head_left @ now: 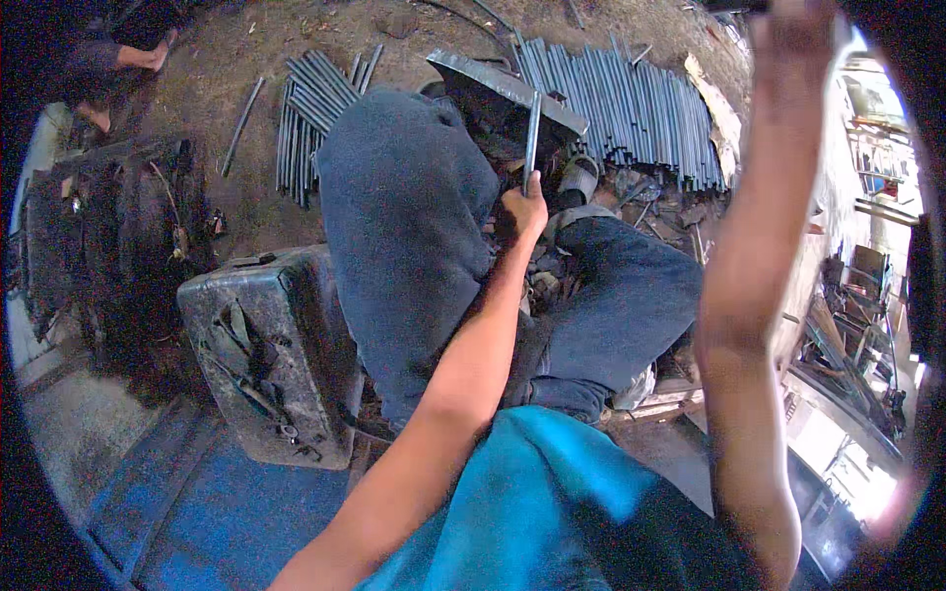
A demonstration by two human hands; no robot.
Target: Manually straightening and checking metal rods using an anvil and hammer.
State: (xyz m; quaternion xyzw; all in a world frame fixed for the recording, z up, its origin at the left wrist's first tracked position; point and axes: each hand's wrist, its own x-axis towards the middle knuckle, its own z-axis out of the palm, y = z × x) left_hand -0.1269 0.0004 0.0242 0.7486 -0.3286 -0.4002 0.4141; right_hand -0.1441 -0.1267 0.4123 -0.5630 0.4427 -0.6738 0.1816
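Observation:
I sit with my knees apart in blue jeans. My left hand (523, 209) is shut on a short dark metal rod (532, 138), held upright between my legs over a flat grey steel plate (507, 89) on the ground. My right hand (793, 34) is raised high at the top right edge; the arm is blurred and the hand is cut off by the frame, so what it grips is hidden. A sandalled foot (579, 179) rests beside the plate.
Bundles of dark metal rods lie on the dirt at the back right (631, 108) and back left (310, 108). A worn metal toolbox (266, 345) with tools on top stands at my left. Another person (118, 54) crouches at the far top left. Scrap lies near my feet.

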